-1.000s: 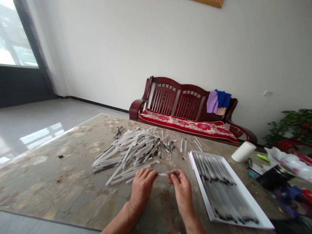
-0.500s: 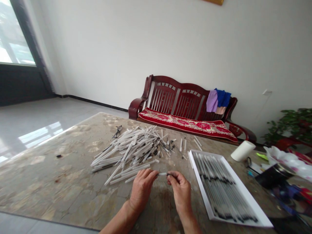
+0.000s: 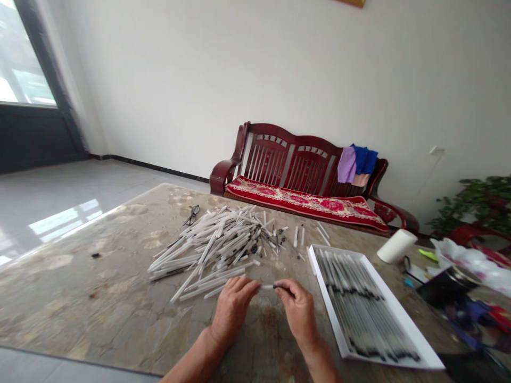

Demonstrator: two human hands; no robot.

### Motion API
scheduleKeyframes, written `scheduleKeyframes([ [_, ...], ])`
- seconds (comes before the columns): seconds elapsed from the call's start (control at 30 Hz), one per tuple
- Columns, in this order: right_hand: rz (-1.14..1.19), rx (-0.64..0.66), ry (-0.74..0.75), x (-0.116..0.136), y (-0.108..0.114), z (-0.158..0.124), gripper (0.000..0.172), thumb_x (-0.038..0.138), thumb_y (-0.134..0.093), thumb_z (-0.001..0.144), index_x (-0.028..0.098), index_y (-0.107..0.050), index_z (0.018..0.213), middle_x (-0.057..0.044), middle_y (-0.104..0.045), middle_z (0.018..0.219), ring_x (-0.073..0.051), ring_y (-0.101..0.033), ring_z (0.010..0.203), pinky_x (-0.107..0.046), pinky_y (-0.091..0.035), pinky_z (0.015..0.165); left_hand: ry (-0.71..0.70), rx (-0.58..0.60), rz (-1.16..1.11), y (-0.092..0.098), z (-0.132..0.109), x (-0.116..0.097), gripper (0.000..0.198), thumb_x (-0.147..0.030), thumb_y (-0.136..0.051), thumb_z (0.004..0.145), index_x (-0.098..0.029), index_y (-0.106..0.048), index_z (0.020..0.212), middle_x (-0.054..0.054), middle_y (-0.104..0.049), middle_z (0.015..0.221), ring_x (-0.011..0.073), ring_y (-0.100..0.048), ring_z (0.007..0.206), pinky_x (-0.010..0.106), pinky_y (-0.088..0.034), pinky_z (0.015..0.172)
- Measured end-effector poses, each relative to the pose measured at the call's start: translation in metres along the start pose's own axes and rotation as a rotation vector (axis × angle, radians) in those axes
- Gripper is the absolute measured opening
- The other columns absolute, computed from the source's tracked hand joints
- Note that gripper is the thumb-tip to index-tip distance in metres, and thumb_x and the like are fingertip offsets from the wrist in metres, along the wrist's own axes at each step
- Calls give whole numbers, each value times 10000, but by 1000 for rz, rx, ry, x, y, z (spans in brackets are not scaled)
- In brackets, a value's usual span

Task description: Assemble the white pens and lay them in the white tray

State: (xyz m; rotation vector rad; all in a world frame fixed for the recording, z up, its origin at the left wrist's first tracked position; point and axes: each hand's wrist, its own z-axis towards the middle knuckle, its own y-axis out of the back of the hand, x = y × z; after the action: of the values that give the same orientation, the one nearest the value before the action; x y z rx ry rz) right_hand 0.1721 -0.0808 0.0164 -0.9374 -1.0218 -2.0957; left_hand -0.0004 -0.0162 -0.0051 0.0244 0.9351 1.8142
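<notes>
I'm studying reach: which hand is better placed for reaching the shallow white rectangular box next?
Probably the right hand: it's nearer the box and holds the dark end of the thin, pale tube.

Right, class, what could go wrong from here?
The thin tube, pinched between the left hand and right hand, might slip. The crisscrossed pile could slide into the glasses beside it. The right hand, close to the white tray, might bump it and disturb the rows of tubes inside.

Left hand (image 3: 232,304): lower middle of the frame, pinching a thin tube (image 3: 267,287).
Right hand (image 3: 297,308): pinching its dark end.
Pale stick pile (image 3: 219,236): frame's middle, on the desk (image 3: 120,303).
White tray (image 3: 336,319): lower right, with dark-tipped sticks (image 3: 353,274) inside.
</notes>
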Motion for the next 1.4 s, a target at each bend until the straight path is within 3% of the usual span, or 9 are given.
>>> scheduleKeyframes([
  [0.2, -189, 50, 107, 0, 2, -2, 155, 276, -528, 906, 224, -666, 857, -20, -703, 779, -160, -668, 742, -222, -483, 680, -19, 14, -3, 2, 0, -1, 184, -242, -497, 949, -212, -675, 917, 26, -659, 732, 193, -573, 676, 286, -423, 628],
  [0.33, -368, 94, 191, 3, 3, -4, 304, 342, -416, 971, 217, -613, 775, -26, -661, 704, -163, -631, 676, -230, -421, 622, -47, 41, 3, 3, 0, -3, 177, -225, -502, 945, -211, -676, 913, 25, -661, 731, 194, -579, 678, 299, -420, 638],
  [0.5, -423, 155, 98, 6, 7, -2, 417, 390, -362, 992, 219, -566, 671, -4, -596, 571, -150, -573, 541, -233, -352, 534, -55, 90, 14, 5, 2, -8, 172, -193, -512, 929, -217, -679, 898, 27, -663, 737, 195, -592, 691, 311, -428, 652],
  [0.67, -284, 236, 92, 11, 14, -2, 258, 371, -417, 971, 228, -619, 899, -24, -675, 825, -167, -631, 786, -226, -427, 686, -55, 80, 9, 2, 2, -6, 158, -186, -524, 920, -218, -677, 903, 22, -662, 733, 193, -598, 686, 304, -435, 640],
  [0.83, -399, 162, 40, 7, 6, -5, 418, 396, -364, 985, 227, -576, 667, -12, -604, 588, -154, -569, 562, -239, -342, 559, -73, 89, 11, 1, 0, -5, 147, -183, -533, 914, -221, -673, 893, 17, -656, 721, 189, -595, 678, 303, -435, 648],
  [0.9, -393, 201, 7, 7, 6, -6, 442, 424, -343, 994, 227, -597, 690, -11, -617, 580, -153, -575, 543, -241, -332, 544, -66, 96, 17, 2, 0, -6, 150, -172, -531, 912, -221, -672, 895, 17, -655, 722, 190, -593, 679, 304, -433, 647],
  [1.03, -347, 230, 76, 9, 8, -6, 317, 420, -402, 978, 229, -621, 850, -24, -683, 764, -167, -631, 720, -229, -389, 630, -60, 98, 13, 3, 1, -7, 144, -165, -535, 908, -216, -669, 893, 16, -655, 722, 190, -591, 678, 301, -431, 639],
  [1.23, -431, 189, 2, 8, 6, -7, 485, 441, -322, 996, 223, -613, 675, -16, -621, 560, -149, -580, 533, -244, -336, 531, -86, 91, 12, 2, 1, -7, 139, -174, -544, 904, -223, -674, 899, 16, -656, 717, 185, -589, 668, 297, -436, 637],
  [1.4, -336, 232, 70, 12, 10, -9, 272, 401, -432, 968, 231, -634, 901, -22, -687, 804, -169, -638, 751, -232, -413, 650, -65, 65, -17, 3, 2, -6, 151, -183, -536, 911, -220, -680, 885, 16, -665, 711, 184, -595, 662, 292, -447, 622],
])
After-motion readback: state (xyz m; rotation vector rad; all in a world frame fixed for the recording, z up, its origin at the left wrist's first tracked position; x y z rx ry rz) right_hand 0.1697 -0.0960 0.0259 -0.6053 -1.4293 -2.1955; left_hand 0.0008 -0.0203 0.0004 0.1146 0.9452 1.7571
